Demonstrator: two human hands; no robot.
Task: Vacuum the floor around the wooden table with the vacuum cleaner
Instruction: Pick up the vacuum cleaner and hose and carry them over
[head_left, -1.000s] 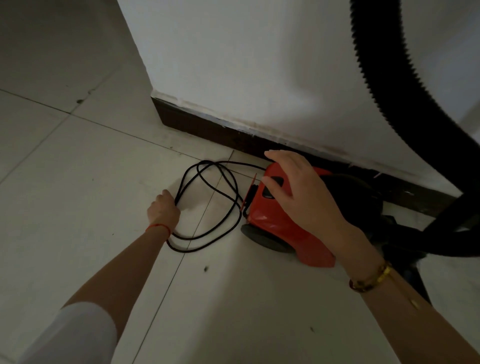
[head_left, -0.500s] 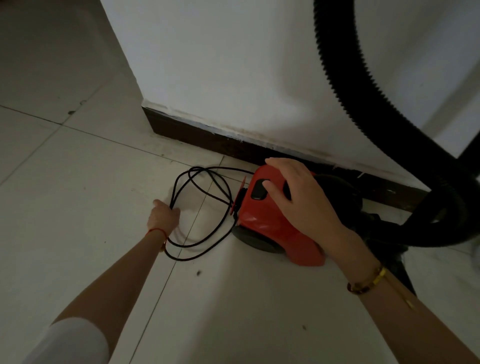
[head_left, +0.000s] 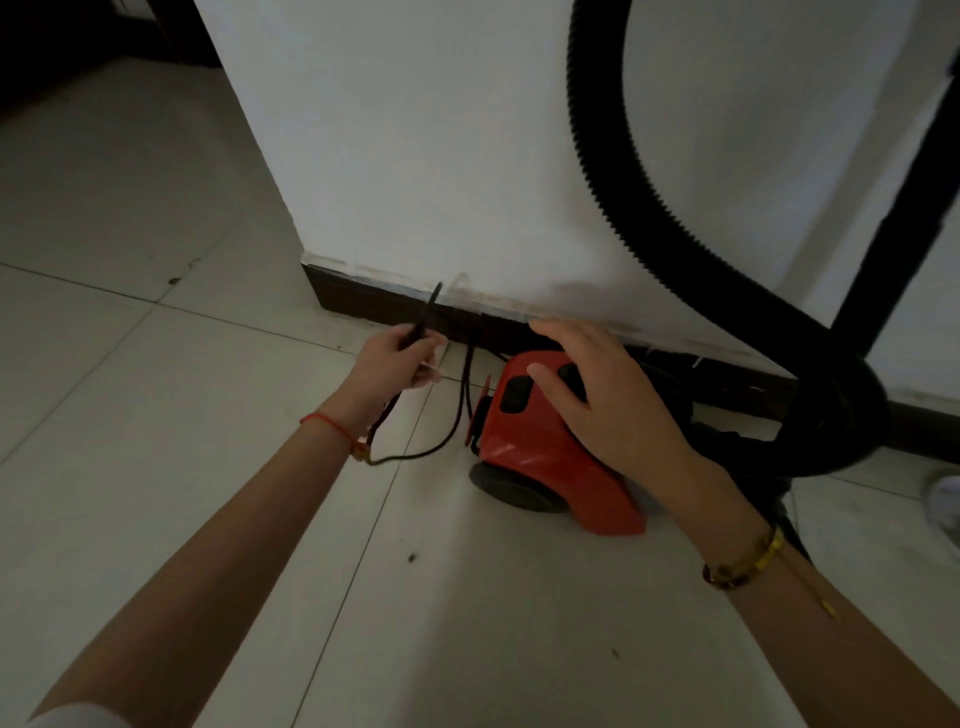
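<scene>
**Cord in hand, vacuum body against the wall**

The red vacuum cleaner (head_left: 540, 447) sits on the tiled floor (head_left: 156, 415) against the dark skirting board (head_left: 363, 301) at the foot of the white wall (head_left: 441, 156), near that wall's outer corner. Its long axis runs roughly along the skirting, with the 2 dark buttons on top and 1 wheel showing on the near side. The black ribbed hose (head_left: 623, 208) loops up from its right end and out of view.

The left hand (head_left: 395, 364) is clenched around the black power cord (head_left: 457, 415), lifted clear of the floor just left of the machine; the cord hangs from the fist in a slack loop back to the body's left end. The right hand (head_left: 613, 400) lies flat and spread on top of the body, fingers released, thumb beside the buttons; whether it presses 1 I cannot tell.

The right hand is the nearer, already touching the machine. The cord leads leftward, away from it, so drawing out more cord likely means pulling left while the right hand steadies the body. No wooden table is in view, so vacuuming seems not yet begun.
</scene>
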